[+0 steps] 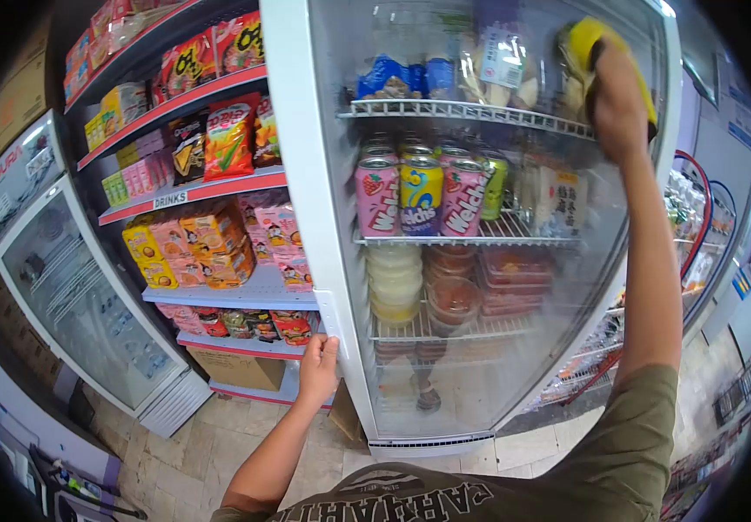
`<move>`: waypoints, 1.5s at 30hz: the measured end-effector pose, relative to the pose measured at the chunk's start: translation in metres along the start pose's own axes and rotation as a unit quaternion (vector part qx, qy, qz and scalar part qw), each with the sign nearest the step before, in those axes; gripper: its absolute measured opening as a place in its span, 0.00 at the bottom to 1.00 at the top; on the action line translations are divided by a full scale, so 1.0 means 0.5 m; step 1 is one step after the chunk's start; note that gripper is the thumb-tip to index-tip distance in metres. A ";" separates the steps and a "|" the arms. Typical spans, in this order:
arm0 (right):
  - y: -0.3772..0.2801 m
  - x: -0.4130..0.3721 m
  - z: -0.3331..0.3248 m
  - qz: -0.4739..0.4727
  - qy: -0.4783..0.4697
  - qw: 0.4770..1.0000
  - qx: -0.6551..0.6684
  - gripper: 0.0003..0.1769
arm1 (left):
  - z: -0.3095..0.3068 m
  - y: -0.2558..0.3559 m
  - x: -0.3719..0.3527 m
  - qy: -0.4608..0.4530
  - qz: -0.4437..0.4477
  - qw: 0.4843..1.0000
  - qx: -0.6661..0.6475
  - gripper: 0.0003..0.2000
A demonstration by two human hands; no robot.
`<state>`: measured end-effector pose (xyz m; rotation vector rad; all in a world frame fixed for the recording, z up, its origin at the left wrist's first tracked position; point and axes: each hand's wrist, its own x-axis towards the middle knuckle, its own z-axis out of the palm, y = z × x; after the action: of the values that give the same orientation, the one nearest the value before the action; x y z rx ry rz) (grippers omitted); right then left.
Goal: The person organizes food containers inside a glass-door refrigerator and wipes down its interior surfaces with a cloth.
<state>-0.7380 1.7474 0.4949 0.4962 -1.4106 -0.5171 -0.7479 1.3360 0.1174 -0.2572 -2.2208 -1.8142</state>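
Observation:
A glass-door fridge (332, 217) with a white frame stands before me. At the lower left my left hand (319, 370) has its fingers closed on the edge of the door frame. High on the right, my right hand (615, 96) presses a yellow cloth (591, 39) with a dark part to the glass; the hand is slightly blurred. Behind the glass are Welch's cans (421, 196) on a wire shelf, white tubs (393, 283), tubs with red contents (454, 296) and stacked trays (515, 280). Bagged goods (499, 65) lie on the top shelf.
Left of the fridge, a shelf rack (193, 193) holds snack packs and noodles, with a cardboard box (234, 367) low down. Another glass-door fridge (88, 296) stands at the far left. Racks of goods (584, 361) and a red curved bar (711, 209) are on the right.

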 end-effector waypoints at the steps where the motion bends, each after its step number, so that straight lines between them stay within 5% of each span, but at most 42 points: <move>1: 0.068 0.003 0.004 0.126 0.027 0.991 0.022 0.14 | 0.000 -0.002 0.000 -0.008 0.002 1.000 -0.001 0.15; 3: 0.153 0.018 0.006 0.367 0.096 0.923 0.066 0.23 | -0.006 -0.006 0.005 -0.004 0.033 0.999 0.036 0.16; 4: 0.160 0.035 0.009 0.405 0.087 0.910 0.022 0.23 | -0.006 -0.019 0.009 0.001 0.025 0.999 0.039 0.15; 5: 0.262 -0.012 0.099 0.264 0.130 0.934 -0.204 0.19 | -0.004 -0.022 0.016 0.001 0.033 0.999 0.036 0.15; 6: 0.177 0.008 0.113 0.267 0.061 0.931 -0.243 0.13 | -0.002 -0.026 0.015 0.006 0.037 0.999 0.023 0.15; 8: -0.102 0.111 0.098 0.266 0.118 0.956 0.035 0.08 | 0.000 -0.028 0.009 0.015 0.017 1.000 0.016 0.15; 9: -0.224 0.128 0.117 0.168 0.114 0.977 0.067 0.10 | -0.002 -0.030 0.014 0.009 0.028 0.999 0.014 0.15; 10: -0.345 0.152 0.064 0.149 0.009 0.974 0.172 0.12 | -0.004 -0.037 0.016 0.010 0.048 0.998 0.028 0.15; 11: -0.416 0.142 0.057 0.032 -0.015 0.983 0.180 0.13 | -0.006 -0.041 0.017 0.011 0.063 0.997 0.044 0.15; 13: -0.428 0.129 0.063 -0.056 0.045 0.960 0.269 0.14 | -0.012 -0.049 0.020 0.005 0.055 0.998 0.039 0.15; 15: -0.299 0.148 0.061 -0.188 -0.045 0.937 0.292 0.19 | -0.016 -0.053 0.026 -0.023 0.050 0.998 0.000 0.15; 19: 0.062 0.110 0.011 0.225 0.020 0.966 0.122 0.18 | -0.003 -0.034 0.012 0.018 0.065 0.998 0.017 0.16; 20: 0.241 0.022 0.082 0.097 0.118 0.975 -0.160 0.20 | -0.005 -0.036 0.012 0.024 0.072 0.997 0.010 0.16; 21: 0.230 0.036 0.045 0.231 0.076 0.958 -0.150 0.21 | -0.005 -0.041 0.011 0.028 0.070 0.996 0.038 0.16; 22: 0.211 0.057 0.038 0.270 0.133 0.946 -0.121 0.19 | -0.002 -0.040 0.014 0.031 0.066 0.995 0.068 0.16; 24: 0.121 0.117 0.063 0.267 -0.112 0.897 -0.335 0.14 | -0.003 -0.018 0.004 0.026 0.057 0.996 0.063 0.16; 26: -0.024 0.197 0.105 0.125 0.117 0.972 -0.158 0.07 | -0.002 -0.008 0.005 0.016 0.053 0.996 0.064 0.15; 27: -0.107 0.255 0.098 0.154 0.121 0.980 0.028 0.10 | -0.001 -0.014 0.007 0.017 0.040 0.997 0.062 0.15; 29: -0.175 0.314 0.087 0.091 0.100 0.977 0.165 0.15 | 0.003 -0.024 0.000 0.040 0.023 0.997 0.059 0.15; 31: -0.123 0.325 0.106 -0.025 0.118 0.986 0.119 0.14 | 0.009 -0.025 0.002 0.065 0.053 0.993 0.079 0.15; 32: -0.113 0.341 0.000 0.058 -0.148 0.980 0.123 0.14 | 0.009 -0.032 0.004 0.057 0.038 0.996 0.053 0.15; 33: -0.053 0.297 0.078 -0.054 0.169 0.983 0.042 0.16 | 0.007 -0.031 0.005 0.066 0.038 0.996 0.054 0.15; 34: -0.017 0.258 0.056 0.069 0.070 0.994 0.048 0.19 | 0.008 -0.033 0.005 0.057 0.040 0.997 0.043 0.15; 36: 0.081 0.167 0.057 0.076 0.131 0.981 -0.118 0.19 | 0.008 -0.021 -0.001 0.038 0.014 0.999 0.020 0.16; 38: 0.119 0.133 0.050 0.215 0.169 0.954 -0.125 0.18 | 0.005 -0.036 0.006 0.044 0.054 0.997 0.028 0.16; 41: 0.018 0.229 0.078 0.277 0.099 0.932 -0.214 0.11 | 0.007 -0.022 -0.002 0.048 0.074 0.994 0.058 0.16; 42: -0.046 0.270 0.099 0.235 0.211 0.929 -0.191 0.10 | 0.006 -0.026 -0.002 0.044 0.078 0.994 0.061 0.17; 45: -0.169 0.349 0.117 0.143 0.191 0.968 -0.073 0.14 | 0.005 -0.025 0.005 0.043 0.078 0.994 0.059 0.17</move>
<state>-0.7846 1.5730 0.5869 0.2504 -1.0408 -0.2694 -0.7541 1.3360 0.1058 -0.3129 -2.1737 -1.5786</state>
